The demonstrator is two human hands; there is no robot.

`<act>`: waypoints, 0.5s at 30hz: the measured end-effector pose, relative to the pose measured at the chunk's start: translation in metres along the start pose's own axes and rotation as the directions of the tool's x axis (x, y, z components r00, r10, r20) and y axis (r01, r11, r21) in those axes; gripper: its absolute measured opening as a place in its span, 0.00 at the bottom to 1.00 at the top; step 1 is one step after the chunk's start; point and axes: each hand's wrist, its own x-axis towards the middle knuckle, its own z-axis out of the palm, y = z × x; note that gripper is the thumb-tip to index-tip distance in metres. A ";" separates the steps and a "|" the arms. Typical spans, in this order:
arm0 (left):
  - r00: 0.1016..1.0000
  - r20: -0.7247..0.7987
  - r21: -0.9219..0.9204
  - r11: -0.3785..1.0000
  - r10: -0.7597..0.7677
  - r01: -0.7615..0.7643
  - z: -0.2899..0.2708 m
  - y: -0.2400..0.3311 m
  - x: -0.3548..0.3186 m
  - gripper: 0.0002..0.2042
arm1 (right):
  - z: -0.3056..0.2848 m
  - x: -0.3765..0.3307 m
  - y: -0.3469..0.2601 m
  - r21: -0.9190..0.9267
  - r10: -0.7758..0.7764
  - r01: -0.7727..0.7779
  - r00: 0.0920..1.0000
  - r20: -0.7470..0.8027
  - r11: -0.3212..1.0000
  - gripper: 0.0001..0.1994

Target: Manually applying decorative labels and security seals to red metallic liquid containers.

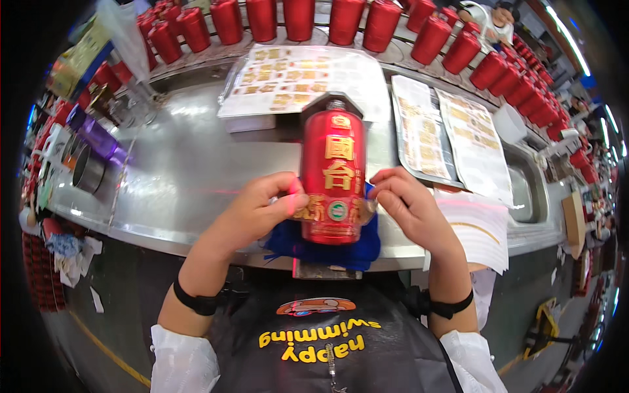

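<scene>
While both bare hands work at its lower part, a red bottle (333, 134) sits at the middle of the near edge of the bench (190, 164), its base over a blue cloth (368, 247) and its neck pointing away from the person. Two large gold characters run down its front, with a small gold emblem above them and a column of finer gold writing beside. Across the lower front lies a gold-patterned label strip (316, 211), which carries a round green-and-white seal (338, 210). The left hand (265, 203) has thumb and forefinger drawn close at the strip's left end; the right hand (409, 206) curls its fingers at the other end. The hands are apart, one on each side of the bottle, and whether either pinches the strip cannot be told. Beyond the bottle, a white sheet (359, 69) bears rows of gold-printed labels, their lettering too small to read. Two narrower label sheets, the left one (417, 124) and the right one (473, 134), lie side by side to the right. More red bottles (299, 19) line the far side. Yellow lettering (313, 340) crosses the person's black apron (400, 350), upside down in this view.
</scene>
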 end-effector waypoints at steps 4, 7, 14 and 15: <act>0.998 -0.034 0.058 0.997 -0.051 0.053 0.000 0.006 -0.004 0.11 | -0.027 0.004 0.036 -0.563 -0.090 -0.004 0.986 -0.140 0.827 0.16; 0.998 -0.057 -0.013 1.000 -0.006 0.006 0.001 -0.002 -0.005 0.11 | -0.036 0.008 0.051 -0.787 0.016 -0.129 0.989 -0.149 0.603 0.23; 0.986 -0.157 -0.066 0.996 0.048 -0.059 0.009 -0.004 -0.015 0.15 | -0.069 0.044 0.090 -0.730 0.236 -0.217 0.969 -0.079 0.649 0.17; 0.987 -0.152 -0.070 0.996 0.046 -0.057 0.010 -0.008 -0.017 0.15 | -0.076 0.046 0.087 -0.730 0.241 -0.223 0.967 -0.081 0.646 0.17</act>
